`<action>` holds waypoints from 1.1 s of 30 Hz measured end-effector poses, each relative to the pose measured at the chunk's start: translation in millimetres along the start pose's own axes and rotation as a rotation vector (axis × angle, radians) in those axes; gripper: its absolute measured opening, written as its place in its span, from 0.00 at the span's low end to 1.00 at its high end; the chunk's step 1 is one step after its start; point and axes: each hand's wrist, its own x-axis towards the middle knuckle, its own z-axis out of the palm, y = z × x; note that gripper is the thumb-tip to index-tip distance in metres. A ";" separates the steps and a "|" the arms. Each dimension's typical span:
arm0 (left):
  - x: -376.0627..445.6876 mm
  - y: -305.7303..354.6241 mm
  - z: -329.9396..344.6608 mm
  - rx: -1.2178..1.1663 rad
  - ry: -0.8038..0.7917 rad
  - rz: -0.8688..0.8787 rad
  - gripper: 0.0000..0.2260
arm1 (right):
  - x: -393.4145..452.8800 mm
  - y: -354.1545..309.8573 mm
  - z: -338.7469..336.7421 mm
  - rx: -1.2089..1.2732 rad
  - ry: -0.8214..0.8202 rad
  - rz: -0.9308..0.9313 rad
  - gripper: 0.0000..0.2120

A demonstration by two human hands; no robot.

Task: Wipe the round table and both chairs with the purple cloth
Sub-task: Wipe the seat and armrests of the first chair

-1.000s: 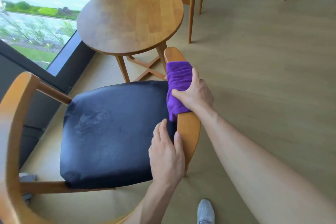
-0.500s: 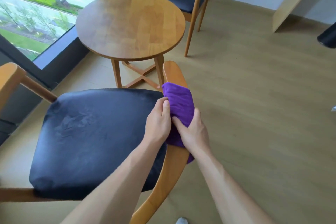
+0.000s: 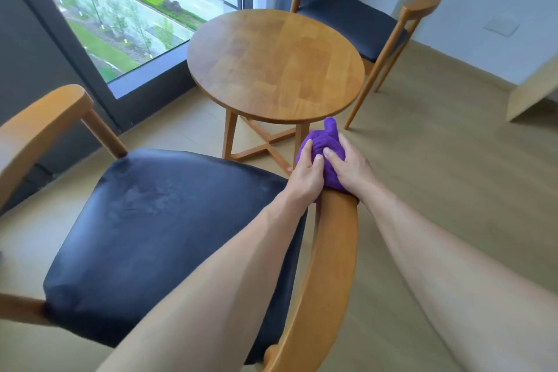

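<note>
The purple cloth [image 3: 324, 142] is bunched over the far tip of the near chair's right wooden armrest [image 3: 329, 251]. My left hand [image 3: 305, 174] grips the cloth from the left and my right hand [image 3: 351, 167] from the right, fingers pressed into it. The near chair has a black padded seat [image 3: 157, 235]. Beyond it stands the round wooden table [image 3: 274, 63] with a bare top, and behind that the second chair [image 3: 362, 18] with a black seat and curved wooden back.
A floor-to-ceiling window [image 3: 126, 9] with a dark frame runs along the left. Light wood floor [image 3: 453, 175] lies to the right. A pale wooden panel [image 3: 534, 87] leans at the right edge. The near chair's left armrest [image 3: 42, 124] is at the left.
Both hands slid the cloth forward along the armrest to its far tip. My left hand went from the armrest's inner side onto the cloth. The view tilted up, showing more of the far chair.
</note>
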 end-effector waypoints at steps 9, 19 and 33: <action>-36.8 -19.8 17.2 0.166 0.014 0.070 0.26 | -55.0 -1.0 4.3 0.000 0.050 0.058 0.30; -174.1 -29.0 -4.3 0.320 -0.109 -0.103 0.14 | -217.3 -19.2 41.3 0.069 0.186 0.231 0.34; -141.9 -33.3 9.9 0.342 -0.055 0.060 0.24 | -208.8 -12.7 48.2 0.246 0.320 0.287 0.25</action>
